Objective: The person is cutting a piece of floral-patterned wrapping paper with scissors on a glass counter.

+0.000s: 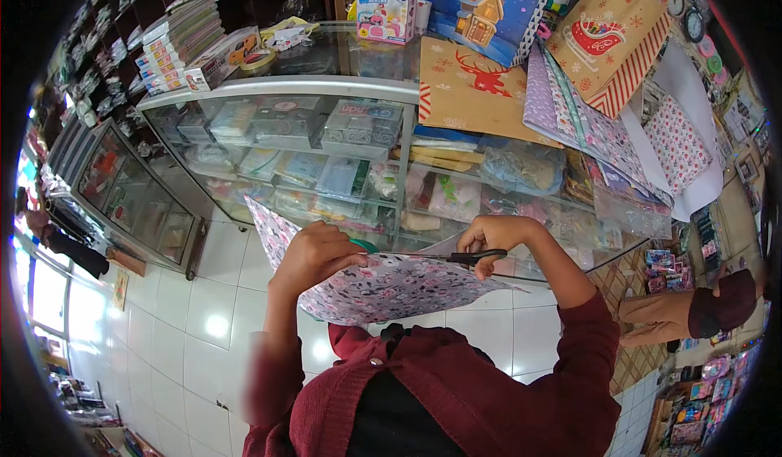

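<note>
A sheet of floral wrapping paper (391, 289), grey with pink flowers, hangs in front of my body before the glass display counter. My left hand (321, 252) pinches its upper edge, thumb on the near side. Beside those fingers shows a small green piece (365, 245) that I cannot identify. In my right hand (498, 240) are scissors (473, 256) with black handles, fingers through the loops. Their blades point left along the sheet's top edge towards my left hand. How far apart the blades are is too fine to make out.
On the glass counter (275, 87) lie brown Christmas gift bags (470, 90), a blue one (489, 14), folded patterned paper (559, 99), a toy box (386, 16), a tape roll (258, 60) and stacked booklets (189, 32). Another person (690, 307) is at the right.
</note>
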Available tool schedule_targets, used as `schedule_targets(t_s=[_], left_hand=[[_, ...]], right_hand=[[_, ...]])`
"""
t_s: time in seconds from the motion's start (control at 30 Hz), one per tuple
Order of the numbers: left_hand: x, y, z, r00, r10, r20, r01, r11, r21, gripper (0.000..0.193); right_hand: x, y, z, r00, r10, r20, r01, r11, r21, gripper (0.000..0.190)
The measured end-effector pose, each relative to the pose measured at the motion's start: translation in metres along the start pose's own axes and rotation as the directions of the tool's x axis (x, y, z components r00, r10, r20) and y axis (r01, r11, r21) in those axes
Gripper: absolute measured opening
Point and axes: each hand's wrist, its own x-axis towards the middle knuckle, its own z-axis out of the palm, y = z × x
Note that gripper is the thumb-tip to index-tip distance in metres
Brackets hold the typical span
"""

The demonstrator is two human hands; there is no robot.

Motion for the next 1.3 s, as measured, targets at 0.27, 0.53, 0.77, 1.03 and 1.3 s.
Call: schedule_targets(t_s=[0.27, 0.53, 0.77, 1.03, 1.3], left_hand=[[-0.001, 0.001, 0.001, 1.000, 0.003, -0.001, -0.003, 1.000, -0.014, 0.015], [0.002, 0.005, -0.001, 1.000, -0.001, 0.007, 0.001, 1.000, -0.014, 0.015], [0.003, 0.006, 0.001, 1.000, 0.022, -0.003, -0.022, 1.000, -0.009, 0.015], [-0.012, -0.003, -0.005, 0.997, -0.080, -0.015, 0.080, 0.997, -0.023, 0.016], [-0.009, 0.002, -0.007, 0.999, -0.048, -0.005, 0.048, 0.998, 0.039, 0.014]], right_hand=[[0.000, 0.000, 0.001, 1.000, 0.008, -0.001, -0.008, 1.000, -0.028, 0.025], [-0.001, -0.006, 0.002, 0.999, 0.047, 0.000, -0.047, 0.998, -0.037, 0.014], [0.004, 0.000, 0.003, 1.000, -0.015, -0.003, 0.015, 1.000, 0.020, 0.021], [0.000, 0.001, 0.004, 0.999, 0.049, -0.005, -0.049, 0.998, -0.037, 0.013], [0.002, -0.003, 0.004, 1.000, 0.009, -0.018, -0.010, 0.999, -0.043, 0.017]])
